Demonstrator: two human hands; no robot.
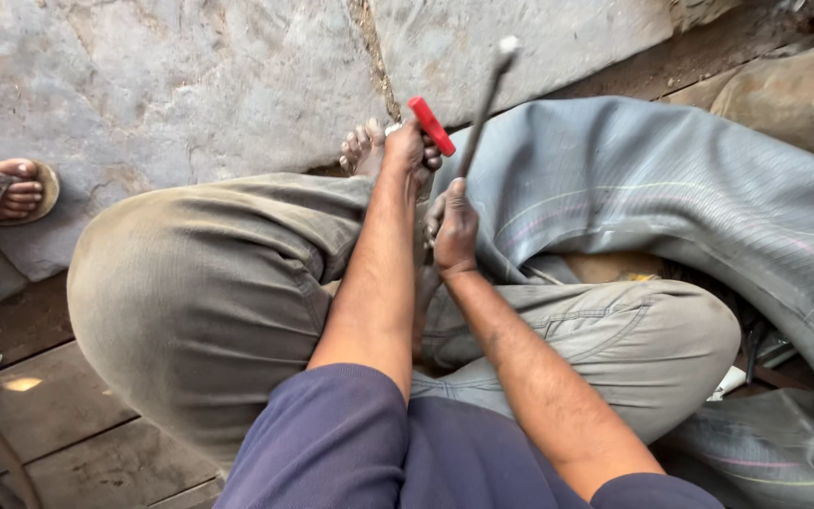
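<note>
Grey rubber inner tube [671, 198] drapes over my right knee, pinned there, I judge, to steady it. My right hand [454, 231] clamps a metal rod [482, 104]; my left hand [405, 149], just beyond, grips a red-handled tool [431, 125]. A stranger's sandalled foot [7, 191] rests far left on the stone slab [171, 85].

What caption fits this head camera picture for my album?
Seated person's left hand grips a red-handled tool, right hand holds a metal rod against a grey rubber inner tube.
</note>
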